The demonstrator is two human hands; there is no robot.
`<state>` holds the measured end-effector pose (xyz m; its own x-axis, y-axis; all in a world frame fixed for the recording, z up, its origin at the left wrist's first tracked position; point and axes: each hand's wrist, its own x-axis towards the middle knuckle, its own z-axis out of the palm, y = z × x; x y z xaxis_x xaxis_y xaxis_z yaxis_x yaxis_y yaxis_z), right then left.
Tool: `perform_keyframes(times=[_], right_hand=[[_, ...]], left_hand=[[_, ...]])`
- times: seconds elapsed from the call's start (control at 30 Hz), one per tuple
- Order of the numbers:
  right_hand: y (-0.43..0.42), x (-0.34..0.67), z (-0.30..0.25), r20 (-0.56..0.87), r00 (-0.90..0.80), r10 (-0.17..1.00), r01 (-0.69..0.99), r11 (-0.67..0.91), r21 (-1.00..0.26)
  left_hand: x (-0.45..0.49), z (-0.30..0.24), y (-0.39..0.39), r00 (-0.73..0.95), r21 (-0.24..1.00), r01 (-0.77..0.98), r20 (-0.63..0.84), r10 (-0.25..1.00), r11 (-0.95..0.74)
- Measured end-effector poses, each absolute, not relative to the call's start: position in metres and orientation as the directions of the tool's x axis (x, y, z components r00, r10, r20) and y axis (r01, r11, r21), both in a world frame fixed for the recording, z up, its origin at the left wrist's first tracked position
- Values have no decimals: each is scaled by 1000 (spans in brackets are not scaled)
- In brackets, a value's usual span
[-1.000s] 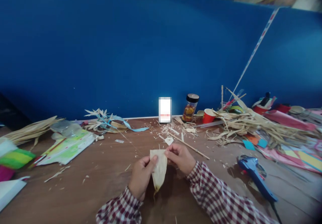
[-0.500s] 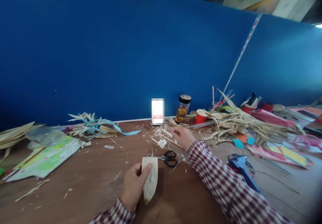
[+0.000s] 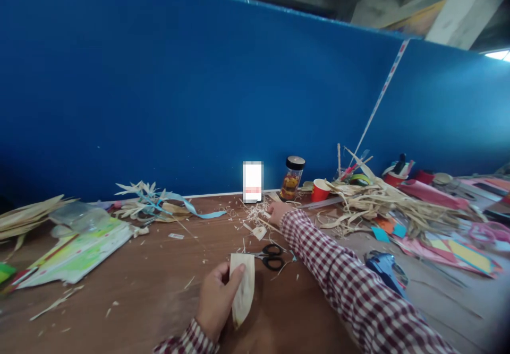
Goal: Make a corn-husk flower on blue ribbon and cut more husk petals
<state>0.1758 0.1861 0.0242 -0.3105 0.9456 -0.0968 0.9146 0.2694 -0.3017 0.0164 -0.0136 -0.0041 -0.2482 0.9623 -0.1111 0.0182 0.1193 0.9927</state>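
My left hand pinches a pale dried husk piece, cut to a pointed leaf shape, low over the brown table. My right hand reaches far forward to a heap of husk shavings and a thin wooden stick near the blue wall. Its fingers curl down onto that litter; what they touch or hold is hidden. Black-handled scissors lie on the table between my two hands.
A blurred phone, a black-lidded jar and a red paper cup stand by the wall. Dried husk strips and coloured papers crowd the right, by a blue glue gun. Printed paper lies left.
My right hand let go of the husk piece and stretched forward to the shavings near the phone. The scissors came into sight. My left hand kept holding the husk piece.
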Motion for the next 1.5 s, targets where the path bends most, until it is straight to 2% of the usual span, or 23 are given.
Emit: perform_keyframes(times=[0.1,0.2,0.6,1.0,1.13,1.3,1.37,1.47,1.5], right_hand=[[184,182,25,-140,-349,927,904,294,-311],[180,188,27,-125,-367,922,897,315,-310],[183,172,39,-220,-328,919,930,274,-246],[179,182,39,-197,-362,911,911,301,-283],[175,180,44,-116,-387,915,872,323,-368],[153,183,57,85,-410,908,738,385,-553],[135,183,61,126,-428,895,655,403,-640],[102,181,63,112,-490,865,494,381,-782],[91,179,62,90,-512,854,351,303,-886]], left_hand=[[17,-4,-14,-238,994,29,-94,967,104],[17,-3,-14,-234,995,28,-86,968,95],[19,-5,-13,-227,995,-30,-99,969,95],[18,-6,-14,-201,996,-33,-85,976,80],[18,-7,-14,-215,996,-27,-92,972,88],[17,-9,-12,-249,992,-74,-119,961,104],[17,-8,-11,-287,987,-112,-144,947,116],[17,-6,-11,-326,982,-155,-155,933,109],[18,-5,-11,-329,983,-152,-150,932,105]])
